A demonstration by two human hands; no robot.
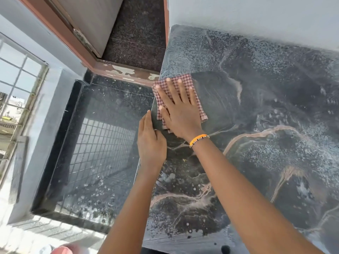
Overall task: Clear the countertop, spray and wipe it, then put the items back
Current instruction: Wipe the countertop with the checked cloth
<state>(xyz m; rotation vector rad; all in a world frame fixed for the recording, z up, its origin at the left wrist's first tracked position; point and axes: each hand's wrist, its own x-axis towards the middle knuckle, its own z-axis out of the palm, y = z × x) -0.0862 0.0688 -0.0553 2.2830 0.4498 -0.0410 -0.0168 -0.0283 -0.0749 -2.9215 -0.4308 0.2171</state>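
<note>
The dark veined stone countertop (256, 125) fills the right of the view, wet with spray droplets and pale smears. A red-and-white checked cloth (185, 79) lies flat near its far left edge. My right hand (180, 109) presses flat on the cloth, fingers spread, an orange bracelet on the wrist. My left hand (151, 140) rests on the counter's left edge just beside it, fingers together, holding nothing. A darker wiped patch shows to the right of the cloth.
Left of the counter, lower down, lies a speckled black floor or ledge (102, 143) reflecting a window grille. A barred window (16, 92) stands at far left. A door frame with peeling paint (117, 70) and doorway run behind. A white wall (256, 15) backs the counter.
</note>
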